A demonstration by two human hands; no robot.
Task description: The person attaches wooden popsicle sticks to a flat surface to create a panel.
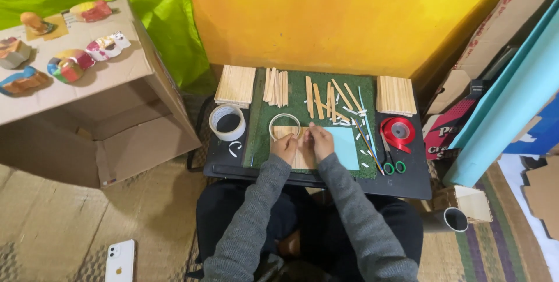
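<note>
On the green mat (262, 119) of a small black table (402, 184), both hands press on a flat panel of wooden craft sticks (301, 158). My left hand (285, 146) rests on the panel's left part, and my right hand (320, 140) on its upper middle, fingers curled. A clear tape ring (284, 126) lies on the panel's far left corner, just beyond my left fingers. A light blue paper square (345, 147) lies right of the panel. Whether either hand pinches a single stick is hidden.
Stick stacks (235, 85), (395, 95) and loose sticks (326, 100) lie at the table's far side. A white tape roll (227, 122), red ribbon spool (398, 131) and green-handled scissors (391, 162) flank the mat. A cardboard box (87, 101) with clay figures stands left; a white phone (120, 260) lies on the floor.
</note>
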